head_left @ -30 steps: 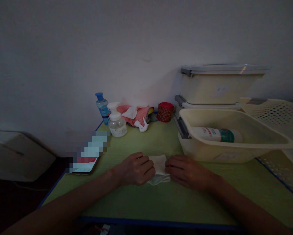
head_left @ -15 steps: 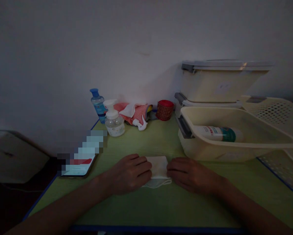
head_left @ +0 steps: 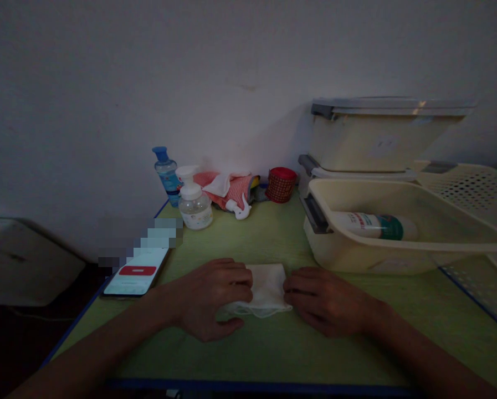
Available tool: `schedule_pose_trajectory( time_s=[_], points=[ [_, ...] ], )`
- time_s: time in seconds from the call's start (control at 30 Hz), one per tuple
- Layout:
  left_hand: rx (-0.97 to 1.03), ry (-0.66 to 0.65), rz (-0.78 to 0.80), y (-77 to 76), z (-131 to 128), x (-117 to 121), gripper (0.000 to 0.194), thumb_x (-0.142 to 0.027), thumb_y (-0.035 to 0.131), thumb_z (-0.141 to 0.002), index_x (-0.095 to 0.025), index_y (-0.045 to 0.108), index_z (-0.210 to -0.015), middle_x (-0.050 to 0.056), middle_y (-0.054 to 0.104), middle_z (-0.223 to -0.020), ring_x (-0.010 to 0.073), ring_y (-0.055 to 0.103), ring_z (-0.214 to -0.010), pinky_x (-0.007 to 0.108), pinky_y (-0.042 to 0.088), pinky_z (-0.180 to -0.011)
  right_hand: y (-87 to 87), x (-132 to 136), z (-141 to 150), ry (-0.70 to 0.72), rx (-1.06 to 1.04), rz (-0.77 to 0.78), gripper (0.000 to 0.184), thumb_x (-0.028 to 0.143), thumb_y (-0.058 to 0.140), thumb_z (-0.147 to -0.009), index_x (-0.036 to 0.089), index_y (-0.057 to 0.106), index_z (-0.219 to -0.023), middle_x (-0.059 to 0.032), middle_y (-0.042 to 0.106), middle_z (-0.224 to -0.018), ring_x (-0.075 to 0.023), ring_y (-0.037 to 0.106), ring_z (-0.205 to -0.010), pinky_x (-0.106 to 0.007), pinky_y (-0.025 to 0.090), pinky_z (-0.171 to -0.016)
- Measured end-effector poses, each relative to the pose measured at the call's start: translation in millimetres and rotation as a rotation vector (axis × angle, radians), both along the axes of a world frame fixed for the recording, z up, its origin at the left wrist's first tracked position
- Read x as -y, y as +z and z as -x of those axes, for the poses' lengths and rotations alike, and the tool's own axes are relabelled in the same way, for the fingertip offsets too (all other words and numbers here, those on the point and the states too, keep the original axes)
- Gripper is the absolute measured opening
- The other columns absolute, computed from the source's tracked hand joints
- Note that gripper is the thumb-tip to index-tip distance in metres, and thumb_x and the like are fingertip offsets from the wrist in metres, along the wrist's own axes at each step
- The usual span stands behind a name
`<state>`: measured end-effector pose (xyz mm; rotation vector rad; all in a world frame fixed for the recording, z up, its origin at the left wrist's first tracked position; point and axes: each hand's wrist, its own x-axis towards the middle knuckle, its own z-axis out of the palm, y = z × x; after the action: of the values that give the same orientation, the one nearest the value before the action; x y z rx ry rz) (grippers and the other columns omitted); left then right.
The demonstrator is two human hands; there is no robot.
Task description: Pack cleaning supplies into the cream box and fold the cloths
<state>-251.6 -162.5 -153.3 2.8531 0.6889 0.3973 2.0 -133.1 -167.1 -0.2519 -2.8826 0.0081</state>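
A folded white cloth (head_left: 269, 285) lies on the green tabletop between my two hands, its loose layers showing along the near edge. My left hand (head_left: 217, 296) is over its left side, the fingertips resting on the cloth and the thumb spread away toward me. At the right edge, my right hand (head_left: 325, 299) has its fingers bent and pinched together on the cloth. The thumb of that hand is hidden.
A phone (head_left: 138, 277) lies at the left edge. Behind stand a blue bottle (head_left: 168, 180), a pump bottle (head_left: 195, 210), reddish cloths (head_left: 235, 190) and a red round container (head_left: 281, 185). On the right, a cream bin (head_left: 356, 257) holds a white-and-green bottle (head_left: 368, 224), before stacked lidded boxes (head_left: 356, 141).
My left thumb has opened away from the fingers, and more of the cloth's left and near part shows. The right hand stays at the cloth's right edge. The view has shifted slightly.
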Motion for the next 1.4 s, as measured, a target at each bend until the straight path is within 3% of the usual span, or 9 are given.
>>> schedule_pose_trajectory(
  time_s=[0.17,0.4,0.7,0.93,1.17,1.3,1.4],
  points=[
    [-0.004,0.047,0.125,5.0,8,-4,0.021,-0.020,0.059,-0.067,-0.017,0.055,-0.088,0.006,0.059,-0.090,0.0192,0.054,-0.084,0.032,0.043,-0.077,-1.8,0,0,-0.026,0.030,0.030,0.016,0.011,0.041,-0.082,0.014,0.056,-0.083,-0.0075,0.060,-0.081,-0.0166,0.053,-0.074,-0.030,0.043,-0.069],
    [-0.047,0.119,0.250,14.2,18,-10,0.017,-0.024,0.061,-0.075,-0.019,0.062,-0.090,0.005,0.059,-0.096,0.0176,0.056,-0.088,0.029,0.042,-0.080,-0.3,1,0,-0.082,0.011,0.101,0.018,0.010,0.040,-0.082,0.013,0.057,-0.089,-0.0087,0.061,-0.082,-0.0169,0.055,-0.076,-0.029,0.044,-0.070],
    [0.019,0.095,0.288,6.4,19,-19,0.012,-0.027,0.064,-0.076,-0.018,0.066,-0.084,0.003,0.059,-0.088,0.0138,0.057,-0.083,0.025,0.043,-0.075,-2.7,1,2,-0.124,0.035,0.154,0.016,0.009,0.041,-0.080,0.014,0.055,-0.086,-0.0087,0.061,-0.082,-0.0173,0.055,-0.074,-0.029,0.045,-0.068],
    [0.104,0.101,0.314,2.1,18,-21,0.011,-0.025,0.058,-0.081,-0.016,0.064,-0.082,0.002,0.058,-0.088,0.0118,0.056,-0.082,0.023,0.042,-0.076,-5.5,2,4,-0.170,0.036,0.157,0.013,0.010,0.041,-0.081,0.015,0.052,-0.087,-0.0083,0.060,-0.082,-0.0170,0.055,-0.074,-0.029,0.044,-0.068],
    [0.262,0.142,0.326,-2.4,17,-26,0.013,-0.026,0.056,-0.083,-0.013,0.061,-0.083,0.003,0.057,-0.086,0.0118,0.056,-0.080,0.024,0.043,-0.073,-7.7,-1,1,-0.284,-0.078,0.330,0.011,0.012,0.038,-0.085,0.017,0.047,-0.089,-0.0049,0.058,-0.078,-0.0140,0.054,-0.068,-0.026,0.044,-0.064],
    [0.410,0.173,0.300,-4.6,14,-28,0.017,-0.029,0.056,-0.083,-0.012,0.060,-0.081,0.003,0.057,-0.082,0.0121,0.056,-0.078,0.025,0.044,-0.072,-6.9,-4,1,-0.210,-0.186,0.352,0.012,0.010,0.035,-0.085,0.017,0.045,-0.085,-0.0072,0.056,-0.082,-0.0153,0.054,-0.073,-0.027,0.045,-0.066],
    [0.488,0.275,0.290,-6.6,12,-30,0.020,-0.031,0.058,-0.081,-0.012,0.059,-0.075,0.002,0.054,-0.078,0.0107,0.054,-0.071,0.024,0.043,-0.064,-7.1,-7,2,-0.188,-0.264,0.354,0.014,0.008,0.036,-0.084,0.017,0.046,-0.086,-0.0076,0.055,-0.084,-0.0160,0.053,-0.076,-0.028,0.045,-0.067]
  ],
)
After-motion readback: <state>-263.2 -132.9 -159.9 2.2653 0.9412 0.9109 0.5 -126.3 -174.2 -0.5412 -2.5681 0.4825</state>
